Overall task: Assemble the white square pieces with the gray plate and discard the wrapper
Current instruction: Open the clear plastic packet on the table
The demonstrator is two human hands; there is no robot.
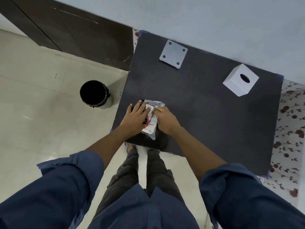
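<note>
Rolled dark-blue sleeves [69, 171] nearest, forearms reaching to the near left corner of the black worktop [206, 116]. Left hand [136, 115] laid flat, fingers spread, pressing on the left side of a clear plastic wrapper [152, 119]. Right hand [165, 120] curled, fingertips pinching the wrapper's right side near its top. Wrapper crinkled and see-through, with a white printed label marked in black and red showing inside; contents otherwise unclear. Farther on, near the far right corner, a white square piece [241, 80], box-shaped with a dark round hole in its top face. By the far edge toward the left, a flat gray plate [173, 54] with four dark holes at its corners. Off the worktop's left edge, on the pale tiled floor [33, 104], a round bin [95, 95] lined in black. Beyond that, dark brown panelling [79, 28]; floral cloth [290, 129] along the worktop's right edge; pale wall [214, 17] behind.
</note>
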